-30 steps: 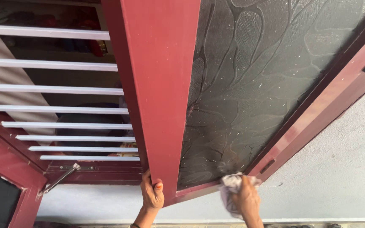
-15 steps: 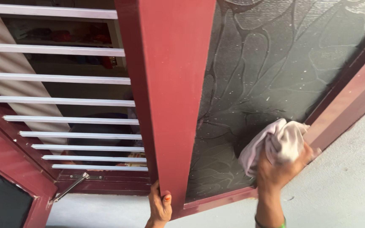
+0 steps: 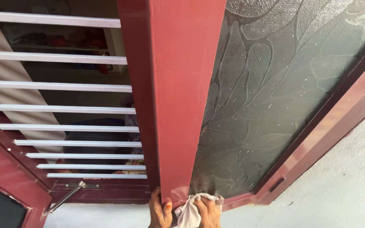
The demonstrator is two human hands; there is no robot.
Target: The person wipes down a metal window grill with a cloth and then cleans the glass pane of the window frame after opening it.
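Head view | left hand (image 3: 160, 212) fingers clamped on maroon window frame (image 3: 178, 105) | right hand (image 3: 208, 212) fingers clamped on pale cloth (image 3: 189, 213)

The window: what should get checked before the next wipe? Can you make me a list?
1. Left hand grips the bottom edge of the red window frame: ok.
2. Right hand has the cloth bunched under its fingers: ok.
3. Cloth sits at the lower corner of the dark patterned glass: ok.
4. Glass free of specks: not ok, white flecks dot much of the pane.
5. Window stay on the sill fastened: cannot tell.
6. White bars of the opening are apart from both hands: ok.
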